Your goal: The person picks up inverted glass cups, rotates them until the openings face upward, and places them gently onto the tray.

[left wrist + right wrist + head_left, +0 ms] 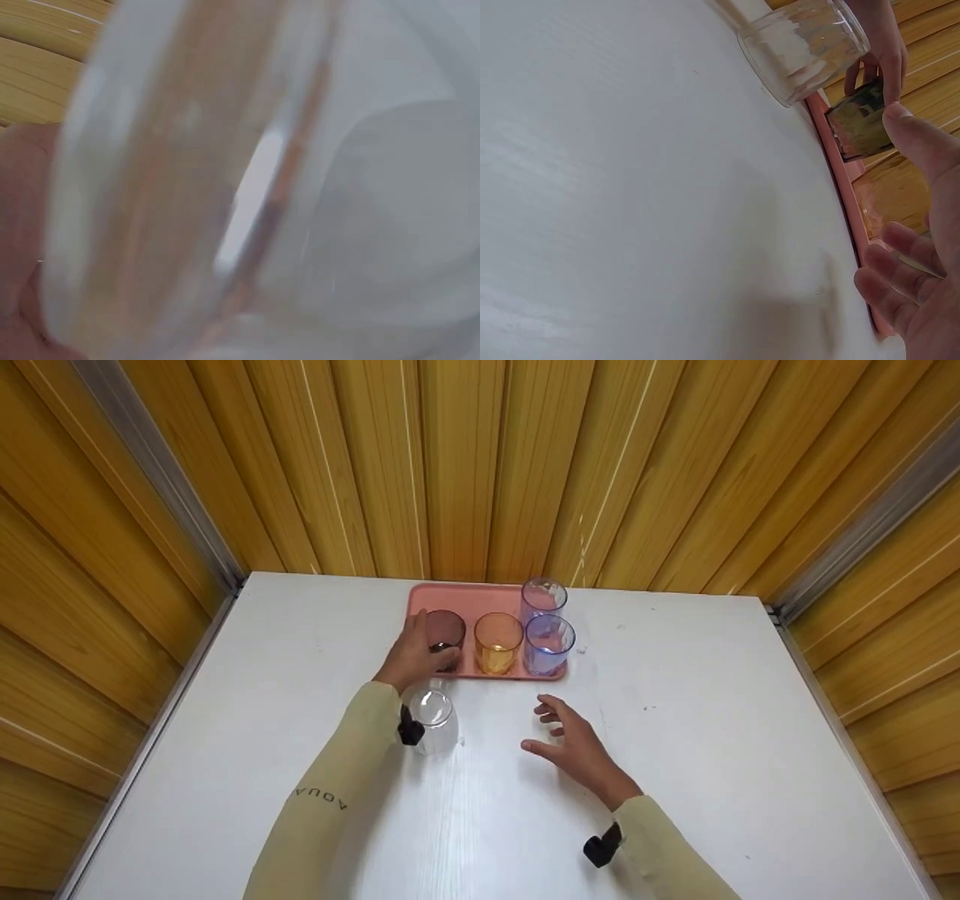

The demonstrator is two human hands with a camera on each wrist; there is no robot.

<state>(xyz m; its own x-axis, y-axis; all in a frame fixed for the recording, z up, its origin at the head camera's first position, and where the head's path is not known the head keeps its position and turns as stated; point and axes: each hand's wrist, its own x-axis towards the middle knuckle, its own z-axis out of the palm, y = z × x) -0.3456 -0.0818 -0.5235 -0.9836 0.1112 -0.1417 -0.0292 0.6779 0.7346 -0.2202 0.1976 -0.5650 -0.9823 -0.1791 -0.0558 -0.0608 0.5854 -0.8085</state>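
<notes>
My left hand (412, 654) grips a dark brown-purple glass (445, 626) at the front left of the pink tray (466, 597), thumb on the near side and fingers on the far left. In the right wrist view the same dark glass (861, 124) shows under the left hand's fingers. A clear glass (439, 733) stands on the table just below the left wrist, and it fills most of the left wrist view, blurred. Over the table in front of the tray, my right hand (576, 744) hovers with fingers spread and holds nothing.
An amber glass (497, 651) stands on the tray beside the dark one. Right of it is a blue glass (548, 649), with a violet glass (543, 598) behind at the tray's right edge. The white table (697, 697) meets a wood-patterned wall (457, 472) behind the tray.
</notes>
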